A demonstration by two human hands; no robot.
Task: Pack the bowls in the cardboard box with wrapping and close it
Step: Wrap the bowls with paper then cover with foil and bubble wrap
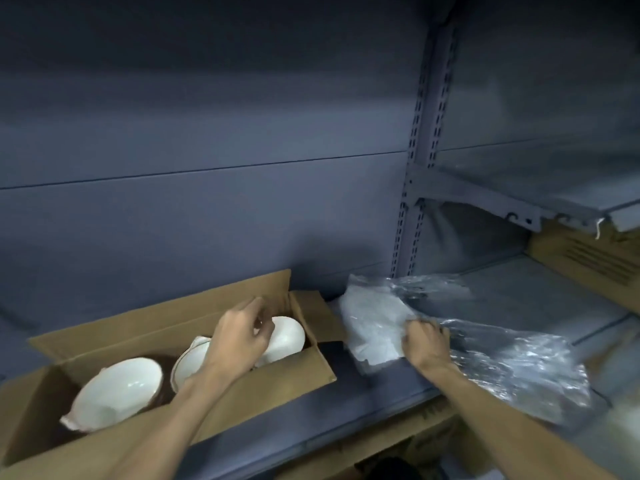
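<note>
grey-blue metal shelf runs along the bottom, its bare front edge at 5 o'clock. flat grey back panel fills 9 to 12 o'clock, one thin horizontal seam across it. slotted upright post stands at 1 o'clock. upper shelf on a bracket at 3 o'clock. brown carton under it, printing blurred.
</note>
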